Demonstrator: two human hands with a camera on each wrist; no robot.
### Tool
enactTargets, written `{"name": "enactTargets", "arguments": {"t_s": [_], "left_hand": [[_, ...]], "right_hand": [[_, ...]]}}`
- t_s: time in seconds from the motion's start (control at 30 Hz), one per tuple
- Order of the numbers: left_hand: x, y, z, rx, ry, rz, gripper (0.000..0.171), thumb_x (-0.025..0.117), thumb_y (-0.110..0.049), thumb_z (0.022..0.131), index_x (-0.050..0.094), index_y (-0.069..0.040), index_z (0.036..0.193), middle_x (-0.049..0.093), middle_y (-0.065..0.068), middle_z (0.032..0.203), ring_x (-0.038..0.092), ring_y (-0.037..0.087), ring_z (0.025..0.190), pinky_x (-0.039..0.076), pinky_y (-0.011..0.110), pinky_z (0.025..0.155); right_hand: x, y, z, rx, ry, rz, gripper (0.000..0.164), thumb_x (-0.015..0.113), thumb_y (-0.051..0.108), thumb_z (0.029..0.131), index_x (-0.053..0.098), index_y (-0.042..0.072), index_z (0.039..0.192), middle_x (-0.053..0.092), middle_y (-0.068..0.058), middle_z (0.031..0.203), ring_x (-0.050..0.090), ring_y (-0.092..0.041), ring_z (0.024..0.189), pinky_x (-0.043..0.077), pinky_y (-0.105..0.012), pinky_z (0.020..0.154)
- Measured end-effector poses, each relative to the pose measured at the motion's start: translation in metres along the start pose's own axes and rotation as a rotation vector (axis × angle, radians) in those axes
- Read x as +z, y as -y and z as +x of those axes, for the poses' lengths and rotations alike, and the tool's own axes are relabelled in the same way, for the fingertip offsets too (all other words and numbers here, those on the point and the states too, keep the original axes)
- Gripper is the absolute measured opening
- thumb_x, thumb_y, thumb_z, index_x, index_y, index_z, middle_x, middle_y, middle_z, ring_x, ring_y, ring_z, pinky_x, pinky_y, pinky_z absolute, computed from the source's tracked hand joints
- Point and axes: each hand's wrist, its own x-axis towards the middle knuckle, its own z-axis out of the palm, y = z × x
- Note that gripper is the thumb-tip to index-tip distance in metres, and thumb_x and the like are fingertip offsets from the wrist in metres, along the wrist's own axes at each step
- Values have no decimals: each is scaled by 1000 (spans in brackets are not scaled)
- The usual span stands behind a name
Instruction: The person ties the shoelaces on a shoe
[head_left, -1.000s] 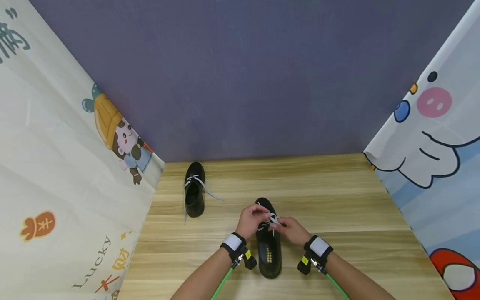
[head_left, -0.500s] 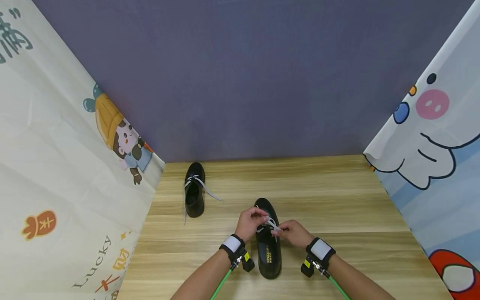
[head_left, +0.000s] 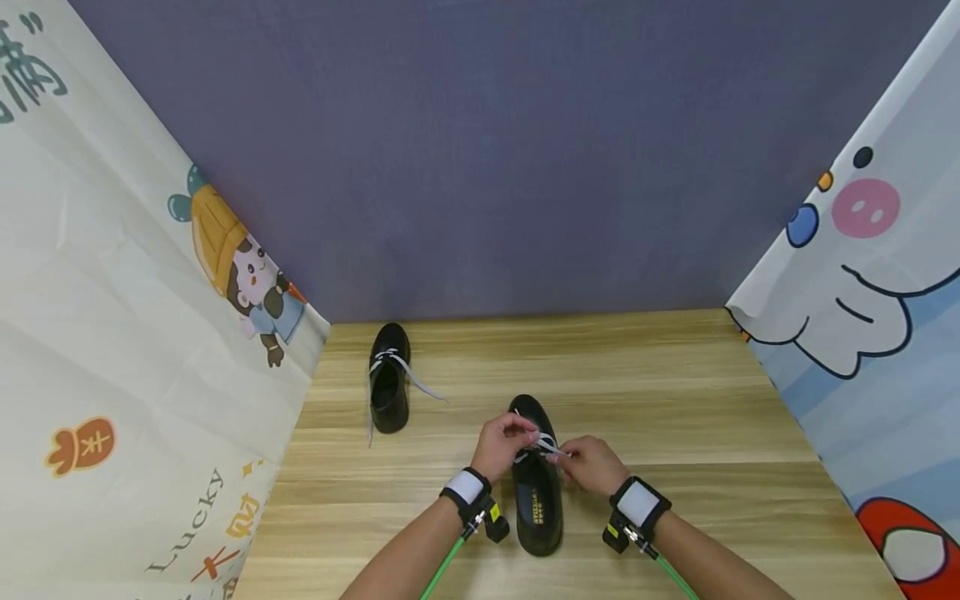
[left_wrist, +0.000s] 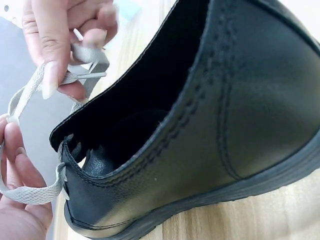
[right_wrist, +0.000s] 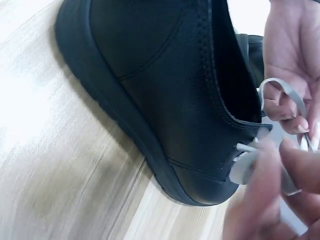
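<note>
A black leather shoe [head_left: 537, 508] lies toe-away on the wood-grain surface, its pale grey shoelace [left_wrist: 37, 194] raised in loops above the throat. On its left side my left hand [head_left: 497, 446] pinches the lace between thumb and fingers. My right hand [head_left: 594, 467], on the other side, also pinches the lace; in the left wrist view its thumb and fingers grip a loop, with lace tips sticking out. The right wrist view shows the right hand's fingers [right_wrist: 265, 195] blurred over the shoe's front. Where the lace strands cross is partly hidden by the fingers.
A second black shoe [head_left: 389, 392] stands at the far left, its lace ends trailing loose. Behind rises a dark blue-grey panel [head_left: 480, 167]. Printed white cloths border the left [head_left: 112, 292] and right [head_left: 885, 317] sides of the wood-grain surface [head_left: 675, 383].
My right hand has drawn slightly outward to the right with its part of the lace. My left hand has barely moved, and both shoes lie as before.
</note>
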Motion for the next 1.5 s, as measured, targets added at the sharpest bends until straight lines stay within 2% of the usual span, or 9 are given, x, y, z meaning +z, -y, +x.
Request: {"name": "enactTargets", "arguments": {"t_s": [0.2, 0.43, 0.63, 0.77, 0.97, 1.17, 1.3, 1.37, 1.5], "left_hand": [[2, 0, 0, 28, 14, -22, 10, 71, 1, 90, 70, 4, 99, 70, 13, 99, 66, 12, 81, 58, 32, 77], [1, -2, -1, 26, 9, -32, 9, 70, 1, 91, 70, 4, 99, 70, 13, 99, 68, 18, 83, 58, 31, 77], [0, -1, -1, 7, 14, -48, 10, 70, 2, 91, 69, 5, 100, 70, 12, 100, 68, 17, 83, 58, 29, 76], [1, 1, 0, 3, 15, -61, 11, 69, 3, 91, 68, 6, 102, 69, 12, 100, 67, 14, 82, 58, 30, 77], [2, 3, 2, -2, 6, -44, 11, 69, 5, 90, 68, 6, 101, 69, 10, 98, 65, 11, 79, 58, 33, 78], [3, -14, -6, 13, 1, -42, 10, 67, 9, 90, 67, 9, 99, 69, 12, 96, 67, 20, 82, 58, 39, 79], [2, -25, -11, 45, 8, -56, 9, 67, 11, 89, 66, 12, 98, 69, 16, 95, 68, 26, 82, 58, 41, 78], [3, -24, -11, 47, 9, -63, 10, 66, 11, 88, 65, 13, 98, 69, 16, 94, 67, 23, 80, 59, 40, 77], [4, -9, -4, 21, 9, -54, 10, 67, 11, 88, 66, 12, 98, 69, 14, 92, 65, 14, 75, 59, 36, 75]], "right_hand": [[2, -4, 0, -88, -110, -115, 21, 74, 22, 91, 74, 9, 75, 49, 10, 62, 40, -6, 56, 32, -25, 53], [5, -3, 1, -1, -98, -4, 18, 70, 16, 94, 72, 6, 80, 59, 1, 58, 48, -9, 48, 38, -26, 48], [6, -3, 2, -21, -155, -45, 9, 74, 14, 90, 77, 9, 83, 56, 6, 60, 45, -8, 51, 36, -26, 51], [6, -3, 2, -1, -157, -40, 8, 74, 13, 90, 77, 10, 84, 56, 6, 59, 46, -8, 51, 36, -25, 51], [8, -5, 3, 14, -177, -43, 5, 74, 11, 89, 77, 12, 84, 62, 5, 70, 47, -11, 60, 37, -27, 55], [11, -8, 5, 16, -171, -3, 5, 73, 10, 89, 77, 10, 85, 68, 0, 76, 54, -10, 63, 43, -27, 58], [12, -11, 5, 30, -140, 38, 8, 72, 10, 91, 75, 6, 85, 68, -3, 70, 55, -8, 57, 43, -25, 54], [12, -12, 5, 32, -116, 58, 12, 70, 10, 92, 73, 3, 84, 65, -2, 66, 54, -8, 56, 41, -24, 53], [11, -15, 4, 14, -72, 123, 14, 68, 6, 93, 70, -2, 82, 63, -4, 65, 58, -15, 57, 42, -23, 52]]}}
